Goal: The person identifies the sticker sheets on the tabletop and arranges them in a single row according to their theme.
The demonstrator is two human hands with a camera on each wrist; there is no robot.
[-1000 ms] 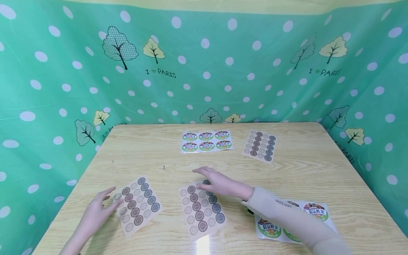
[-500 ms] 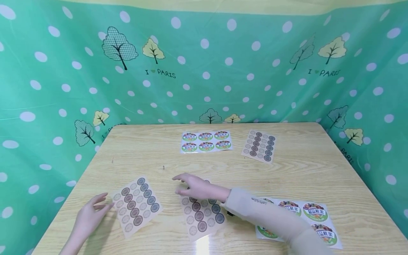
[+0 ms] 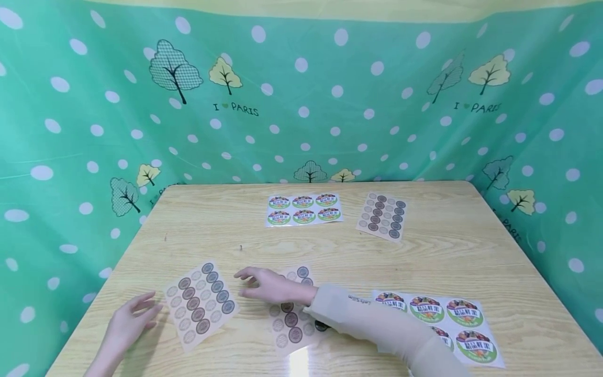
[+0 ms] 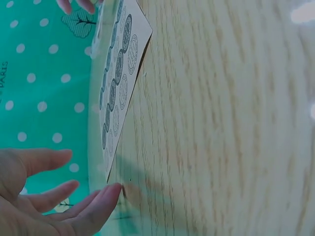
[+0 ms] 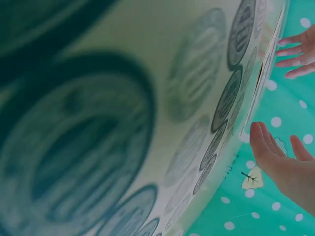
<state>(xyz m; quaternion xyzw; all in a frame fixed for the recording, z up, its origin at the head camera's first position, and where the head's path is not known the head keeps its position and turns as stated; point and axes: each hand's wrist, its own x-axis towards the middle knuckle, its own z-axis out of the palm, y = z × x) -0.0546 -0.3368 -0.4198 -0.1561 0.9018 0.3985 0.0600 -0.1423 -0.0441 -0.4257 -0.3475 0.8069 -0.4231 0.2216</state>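
Observation:
Two sticker sheets with rows of round brown, dark and pale stickers lie in front: a left sheet (image 3: 201, 306) and a middle sheet (image 3: 293, 335). My right hand (image 3: 266, 285) reaches leftward over the middle sheet, fingers relaxed, fingertips near the left sheet's right edge; hand and forearm hide part of the middle sheet. Just off the left sheet's left edge, my left hand (image 3: 129, 320) hovers with loosely bent fingers and nothing in them. In the left wrist view, the sheet (image 4: 118, 73) lies beyond those fingers. Large stickers (image 5: 78, 142) fill the right wrist view.
Six fruit labels sit on a white sheet (image 3: 303, 210) at the back. To its right is another coin-like sticker sheet (image 3: 382, 215). A larger fruit-label sheet (image 3: 487, 319) lies front right, partly under the right sleeve (image 3: 377, 319). A green dotted curtain (image 3: 301, 84) surrounds the wooden table (image 3: 202, 225).
The right hand has moved left across the middle sheet toward the left sheet. My left hand has drawn slightly left and down from the left sheet. The sheets stay in place.

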